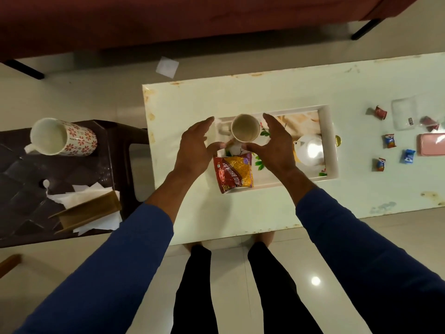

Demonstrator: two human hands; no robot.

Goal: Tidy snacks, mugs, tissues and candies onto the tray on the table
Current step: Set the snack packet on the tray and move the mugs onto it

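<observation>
Over the white rectangular tray (330,141), both hands flanked the upright cream mug (245,128): left hand (192,147) and right hand (274,143) with fingers spread, gripping nothing.

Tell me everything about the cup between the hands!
The cup is a plain cream mug, ceramic by its look, standing upright and empty in the white tray. A pale handle shows on one side. It stands behind the snack packet. The left hand and right hand flank it, open; contact is unclear.
</observation>
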